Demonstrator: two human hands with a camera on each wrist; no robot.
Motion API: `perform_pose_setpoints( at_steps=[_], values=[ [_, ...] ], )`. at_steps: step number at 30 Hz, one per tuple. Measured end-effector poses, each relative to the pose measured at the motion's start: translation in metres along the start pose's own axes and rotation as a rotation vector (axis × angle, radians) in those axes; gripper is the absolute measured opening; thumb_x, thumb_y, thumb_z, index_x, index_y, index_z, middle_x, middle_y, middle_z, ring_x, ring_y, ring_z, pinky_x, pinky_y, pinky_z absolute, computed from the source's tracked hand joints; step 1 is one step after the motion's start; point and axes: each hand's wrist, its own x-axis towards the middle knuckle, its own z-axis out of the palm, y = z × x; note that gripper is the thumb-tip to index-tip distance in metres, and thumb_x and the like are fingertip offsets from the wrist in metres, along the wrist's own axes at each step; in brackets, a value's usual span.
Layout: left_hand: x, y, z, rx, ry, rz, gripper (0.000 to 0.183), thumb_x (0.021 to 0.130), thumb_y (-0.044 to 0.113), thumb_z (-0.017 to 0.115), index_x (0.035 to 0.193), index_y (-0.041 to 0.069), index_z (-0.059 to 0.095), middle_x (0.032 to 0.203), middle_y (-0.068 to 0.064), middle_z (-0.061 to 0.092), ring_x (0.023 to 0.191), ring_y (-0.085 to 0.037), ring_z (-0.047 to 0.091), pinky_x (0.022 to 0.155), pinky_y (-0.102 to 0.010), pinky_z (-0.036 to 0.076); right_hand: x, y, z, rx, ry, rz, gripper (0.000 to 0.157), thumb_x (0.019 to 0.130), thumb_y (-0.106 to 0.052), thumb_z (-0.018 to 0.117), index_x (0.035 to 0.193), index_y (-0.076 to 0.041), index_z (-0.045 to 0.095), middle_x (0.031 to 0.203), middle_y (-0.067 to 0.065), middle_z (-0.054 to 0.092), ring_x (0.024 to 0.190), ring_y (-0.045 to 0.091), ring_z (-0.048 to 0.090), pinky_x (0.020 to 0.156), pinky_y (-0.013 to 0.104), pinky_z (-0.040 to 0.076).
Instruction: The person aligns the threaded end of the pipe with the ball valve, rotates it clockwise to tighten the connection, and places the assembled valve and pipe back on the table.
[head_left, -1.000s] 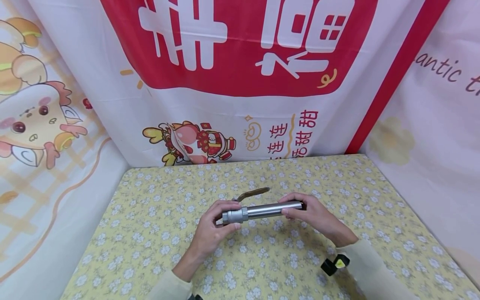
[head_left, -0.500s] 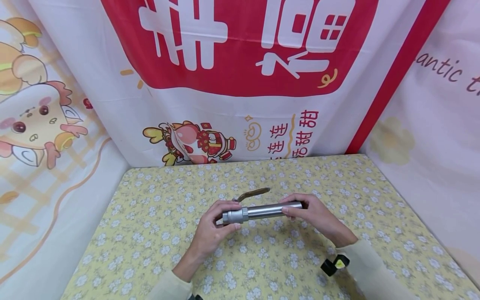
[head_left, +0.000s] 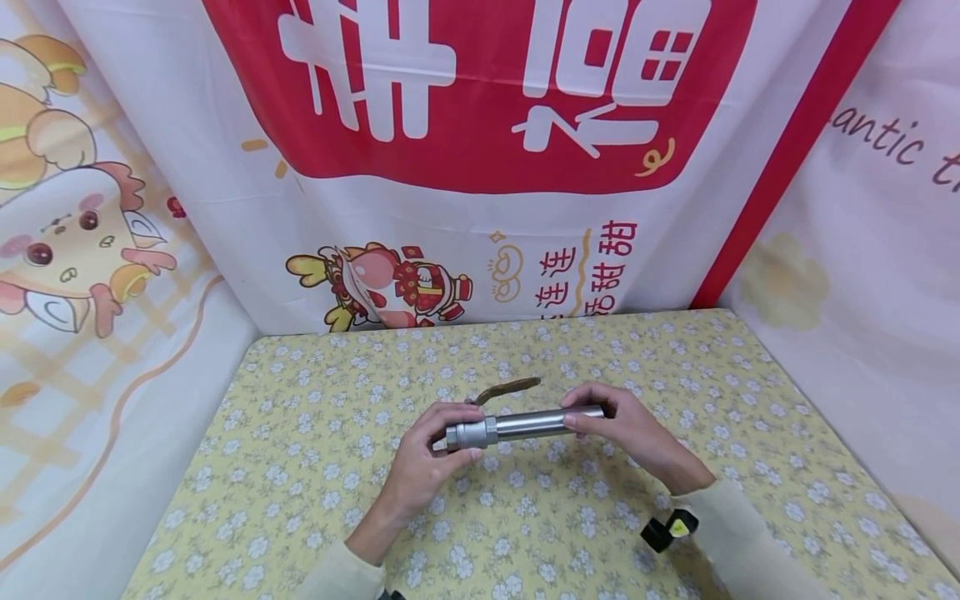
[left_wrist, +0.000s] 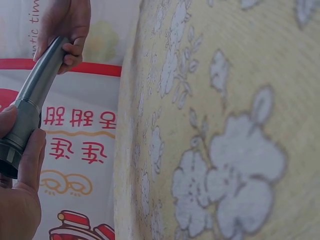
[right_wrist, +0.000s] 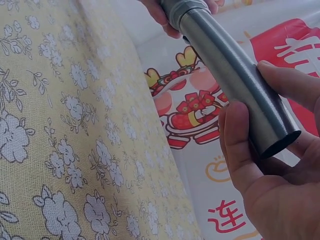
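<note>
In the head view a silver ball valve (head_left: 471,434) with a brown lever handle (head_left: 510,387) is joined to a smooth steel pipe (head_left: 528,423). Both are held up over the table, lying nearly level from left to right. My left hand (head_left: 420,458) grips the valve body, thumb below and fingers over the top. Near the pipe's free end, my right hand (head_left: 626,429) pinches it between thumb and fingers. The right wrist view shows the pipe's (right_wrist: 225,60) hollow open end beside the palm. Fingers hide part of the valve body in the left wrist view.
A yellow tablecloth (head_left: 300,483) with white flowers covers the table. Behind it hangs a white cloth backdrop (head_left: 225,208) with red print, and printed cloths stand at both sides. A small black device (head_left: 658,534) sits at the right wrist.
The lever handle's tip sits very slightly lower, closer to the pipe. Both hands keep their hold on the valve and the pipe, almost still.
</note>
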Motion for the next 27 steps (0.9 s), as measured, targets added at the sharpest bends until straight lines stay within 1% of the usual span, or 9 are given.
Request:
perform_pose_setpoints(
  at_steps=[1,3,8,9,12,14,18,21,27],
  values=[
    [0.0,0.0,0.0,-0.001,-0.001,0.0,0.049,0.09,0.006,0.087,0.137,0.006,0.072,0.149,-0.011,0.061,0.126,-0.031,0.061,0.098,-0.033,0.065,0.0001,0.0001,0.0001,0.002,-0.003,-0.004,0.035,0.103,-0.034,0.078,0.129,-0.011,0.073,0.126,0.013,0.067,0.1,0.033,0.063,0.085,0.042,0.059],
    [-0.0001,0.0,-0.0001,-0.003,0.001,-0.004,0.048,0.09,0.006,0.087,0.137,0.007,0.072,0.149,-0.01,0.061,0.125,-0.031,0.062,0.097,-0.033,0.065,0.0004,0.0003,0.0001,0.0,-0.006,-0.013,0.034,0.103,-0.033,0.078,0.128,-0.011,0.073,0.125,0.014,0.067,0.098,0.029,0.063,0.084,0.041,0.059],
    [0.0001,0.0,-0.0007,-0.004,0.011,-0.011,0.047,0.091,0.005,0.087,0.134,0.017,0.075,0.147,-0.007,0.062,0.124,-0.03,0.063,0.096,-0.031,0.065,0.0013,0.0005,-0.002,0.012,-0.026,-0.031,0.033,0.1,-0.026,0.082,0.128,-0.011,0.074,0.128,0.016,0.069,0.093,0.023,0.066,0.082,0.039,0.059],
    [0.0003,0.0,-0.0008,-0.004,0.012,-0.011,0.047,0.091,0.004,0.087,0.134,0.017,0.075,0.147,-0.008,0.062,0.124,-0.03,0.063,0.096,-0.031,0.065,0.0016,0.0007,-0.0025,0.012,-0.032,-0.038,0.033,0.099,-0.024,0.083,0.128,-0.01,0.074,0.13,0.016,0.068,0.094,0.023,0.066,0.082,0.039,0.06],
    [0.0005,0.0003,-0.001,-0.002,0.017,-0.013,0.048,0.09,0.001,0.086,0.134,0.017,0.075,0.147,-0.008,0.062,0.124,-0.032,0.063,0.096,-0.031,0.065,0.0021,0.0015,-0.003,0.005,-0.051,-0.057,0.037,0.097,-0.019,0.085,0.131,-0.01,0.072,0.134,0.018,0.067,0.098,0.024,0.068,0.082,0.04,0.061],
    [0.0006,0.0006,-0.001,-0.001,0.02,-0.017,0.048,0.09,-0.001,0.085,0.134,0.015,0.075,0.147,-0.008,0.062,0.125,-0.032,0.062,0.096,-0.032,0.065,0.0023,0.0018,-0.0028,-0.002,-0.058,-0.056,0.039,0.097,-0.015,0.084,0.133,-0.01,0.071,0.136,0.018,0.066,0.102,0.026,0.069,0.083,0.041,0.062],
    [0.0007,0.0011,-0.0008,0.0,0.021,-0.017,0.048,0.09,-0.002,0.085,0.135,0.011,0.074,0.148,-0.008,0.062,0.125,-0.032,0.062,0.096,-0.032,0.065,0.0021,0.0015,-0.0015,0.0,-0.068,-0.043,0.041,0.097,-0.014,0.084,0.134,-0.011,0.069,0.135,0.019,0.065,0.109,0.034,0.069,0.087,0.044,0.063],
    [0.0007,0.0013,-0.0006,-0.001,0.019,-0.014,0.048,0.09,0.0,0.086,0.135,0.012,0.074,0.148,-0.008,0.062,0.125,-0.032,0.062,0.097,-0.032,0.064,0.0012,0.0013,-0.0008,0.006,-0.068,-0.054,0.042,0.097,-0.013,0.084,0.135,-0.009,0.067,0.138,0.019,0.063,0.112,0.035,0.067,0.088,0.042,0.063],
    [0.0008,0.001,-0.0001,0.0,0.016,-0.009,0.047,0.09,0.001,0.086,0.134,0.015,0.075,0.148,-0.008,0.062,0.125,-0.031,0.062,0.097,-0.031,0.064,0.0,0.0018,0.0001,0.02,-0.06,-0.072,0.04,0.097,-0.012,0.084,0.131,-0.009,0.065,0.14,0.018,0.059,0.111,0.031,0.066,0.087,0.037,0.063]
  ],
)
